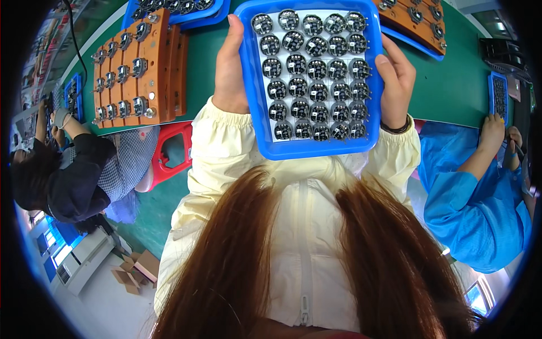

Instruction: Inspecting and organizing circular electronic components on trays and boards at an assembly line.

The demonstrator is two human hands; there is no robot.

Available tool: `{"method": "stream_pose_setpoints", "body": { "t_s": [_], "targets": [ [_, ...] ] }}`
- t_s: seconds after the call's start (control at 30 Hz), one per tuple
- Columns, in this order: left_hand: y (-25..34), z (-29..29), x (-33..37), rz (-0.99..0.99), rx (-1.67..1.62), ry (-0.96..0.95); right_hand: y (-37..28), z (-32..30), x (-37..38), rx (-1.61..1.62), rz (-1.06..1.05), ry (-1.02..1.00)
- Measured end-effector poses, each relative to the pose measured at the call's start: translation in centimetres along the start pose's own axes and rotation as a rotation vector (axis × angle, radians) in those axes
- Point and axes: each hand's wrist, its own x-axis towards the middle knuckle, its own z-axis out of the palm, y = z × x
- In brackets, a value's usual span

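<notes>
Between my two hands I hold a blue plastic tray [316, 149], raised in front of my chest. My left hand [230, 73] grips its left side, thumb up along the rim. On the opposite side, my right hand [397, 85] has its fingers wrapped at the edge. Inside, on a white liner, lie several rows of small round black electronic parts [317, 70] with metal rims. The fingers under the tray are hidden.
Stacked orange fixture blocks [164, 73] holding round parts stand on the green table [203, 39] at left. More blue trays and an orange block [423, 25] lie at the far side. People sit left and right; a red stool [164, 155] stands at left.
</notes>
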Motion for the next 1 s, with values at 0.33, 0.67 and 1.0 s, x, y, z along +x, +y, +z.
{"method": "stream_pose_setpoints", "body": {
  "t_s": [0.33,0.67,1.0],
  "targets": [
    [0.0,-0.1,-0.5,-0.009,-0.045,-0.068,-0.7,0.3,-0.3,0.038,0.04,0.011],
    [0.3,-0.5,-0.1,-0.042,-0.24,-0.267,-1.0,0.4,0.0,0.022,0.022,0.007],
    [0.5,0.0,-0.1,-0.01,-0.018,-0.084,-1.3,0.8,0.2,0.002,0.049,0.032]
  ]
}}
